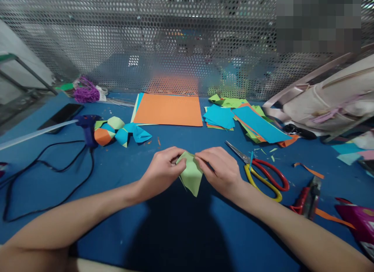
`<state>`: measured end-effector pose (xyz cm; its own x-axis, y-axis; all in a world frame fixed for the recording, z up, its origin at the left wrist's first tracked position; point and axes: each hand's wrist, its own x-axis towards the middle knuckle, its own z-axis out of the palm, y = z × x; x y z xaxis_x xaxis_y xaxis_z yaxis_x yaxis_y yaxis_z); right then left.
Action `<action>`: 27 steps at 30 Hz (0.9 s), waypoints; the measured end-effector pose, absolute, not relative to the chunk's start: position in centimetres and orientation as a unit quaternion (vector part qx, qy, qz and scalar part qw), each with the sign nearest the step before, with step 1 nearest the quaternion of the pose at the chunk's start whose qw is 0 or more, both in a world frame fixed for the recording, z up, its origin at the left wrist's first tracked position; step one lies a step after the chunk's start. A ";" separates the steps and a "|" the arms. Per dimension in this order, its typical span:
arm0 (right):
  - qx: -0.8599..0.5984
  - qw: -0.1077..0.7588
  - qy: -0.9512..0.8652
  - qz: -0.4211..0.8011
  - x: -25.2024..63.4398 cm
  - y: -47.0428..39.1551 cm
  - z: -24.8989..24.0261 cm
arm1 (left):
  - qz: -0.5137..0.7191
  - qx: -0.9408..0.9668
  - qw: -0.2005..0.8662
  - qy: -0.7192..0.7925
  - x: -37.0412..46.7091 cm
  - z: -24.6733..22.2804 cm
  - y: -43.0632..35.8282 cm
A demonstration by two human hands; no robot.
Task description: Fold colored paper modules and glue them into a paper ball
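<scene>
Between my hands, above the blue table (117, 237), is a folded light green paper (192, 175) whose pointed end hangs downward. My left hand (165, 168) pinches its left upper edge between thumb and fingers. On the other side, my right hand (220, 168) grips the upper right corner with its fingertips. Scissors (270, 178) with red and yellow handles lie to the right of my right hand. Folded paper pieces (112, 131) in orange, blue and green rest beyond my left hand.
A glue gun (87, 128) with a black cord lies left, near a phone (61, 116). Orange sheets (169, 110), blue squares (220, 117) and strips (260, 124) lie at the back before a perforated metal panel (175, 42). Pliers (310, 198) and a bag (330, 96) are right.
</scene>
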<state>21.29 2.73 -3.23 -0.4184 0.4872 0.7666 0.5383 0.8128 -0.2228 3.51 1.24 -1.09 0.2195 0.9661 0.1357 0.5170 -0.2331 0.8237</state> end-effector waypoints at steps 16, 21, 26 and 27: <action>-0.324 0.387 -0.863 -0.001 21.0 2.1 -3.3 | 0.342 0.688 0.340 0.543 3.6 -1.5 1.3; -0.312 0.386 -0.868 0.030 21.0 1.8 -3.2 | 0.357 0.654 0.382 0.546 3.6 -1.3 1.3; -0.295 0.403 -0.863 0.076 20.9 1.6 -2.8 | 0.372 0.631 0.395 0.555 3.8 -1.0 1.4; -0.296 0.410 -0.858 0.091 20.9 1.6 -2.8 | 0.374 0.631 0.395 0.553 3.8 -1.0 1.4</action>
<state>20.89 1.61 -2.76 -0.4896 0.5821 0.6492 0.4328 0.8085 -0.3987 3.78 1.39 -0.96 0.1077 0.9936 0.0344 0.4027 -0.0752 0.9122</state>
